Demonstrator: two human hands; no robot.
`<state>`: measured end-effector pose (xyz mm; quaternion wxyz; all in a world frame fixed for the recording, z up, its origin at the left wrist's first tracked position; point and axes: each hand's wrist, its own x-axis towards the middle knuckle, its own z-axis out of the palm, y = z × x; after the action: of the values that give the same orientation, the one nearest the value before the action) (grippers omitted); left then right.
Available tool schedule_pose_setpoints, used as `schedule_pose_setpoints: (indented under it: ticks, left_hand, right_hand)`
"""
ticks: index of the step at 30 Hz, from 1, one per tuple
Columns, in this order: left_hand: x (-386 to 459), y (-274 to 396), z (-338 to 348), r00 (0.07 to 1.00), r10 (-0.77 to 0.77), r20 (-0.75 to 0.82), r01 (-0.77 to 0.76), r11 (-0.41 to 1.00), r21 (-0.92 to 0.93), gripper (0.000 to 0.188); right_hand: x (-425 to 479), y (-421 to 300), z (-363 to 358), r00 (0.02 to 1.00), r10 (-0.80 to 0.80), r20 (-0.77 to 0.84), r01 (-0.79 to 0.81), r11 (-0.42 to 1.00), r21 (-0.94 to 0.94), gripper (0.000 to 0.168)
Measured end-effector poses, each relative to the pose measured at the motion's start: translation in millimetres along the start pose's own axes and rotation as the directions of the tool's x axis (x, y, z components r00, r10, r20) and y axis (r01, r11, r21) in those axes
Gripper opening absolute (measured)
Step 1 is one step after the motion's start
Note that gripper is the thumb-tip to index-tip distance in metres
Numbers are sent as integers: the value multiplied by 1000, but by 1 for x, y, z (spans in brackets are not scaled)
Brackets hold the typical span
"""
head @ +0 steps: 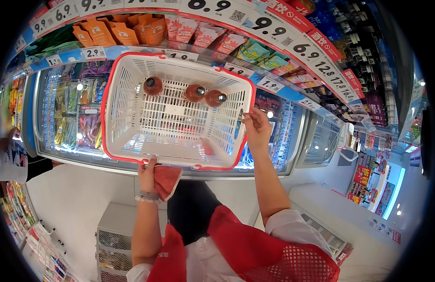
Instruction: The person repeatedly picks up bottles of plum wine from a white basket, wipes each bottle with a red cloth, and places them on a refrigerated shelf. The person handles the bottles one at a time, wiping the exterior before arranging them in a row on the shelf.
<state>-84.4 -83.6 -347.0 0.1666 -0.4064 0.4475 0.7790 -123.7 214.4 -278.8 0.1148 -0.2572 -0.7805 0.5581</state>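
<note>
A white plastic shopping basket [173,149] with a red rim rests on the glass-topped freezer [291,130] before me. Inside it, three bottles with dark caps, one bottle [153,86] at the left and two nearer the right, stand against its far side. My left hand [148,176] holds a folded red cloth [167,181], its thumb at the basket's near rim. At the right rim is my right hand [257,128], its fingertips pinched together near a small dark item at the basket's wall; whether they grip it I cannot tell.
Above the freezer's far edge runs a shelf with orange pouches [97,32], pink packets [207,35] and price tags. Bottles [358,51] line the upper right. A person [9,158] stands at the far left. Behind me is a metal mesh rack [113,243].
</note>
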Motion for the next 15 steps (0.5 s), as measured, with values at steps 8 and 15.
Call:
schedule_pose_setpoints:
  ticks: [8,15]
  left_hand:
    - [-7,5,3,998,12,-66,-2,989,150,24]
    - [-72,66,34,966,192,176,-260,745,615,16]
  right_hand:
    - [-15,0,1,998,60,36,-62,998,28,20]
    - [-44,7,-3,990,113,81,-115,993,24,20]
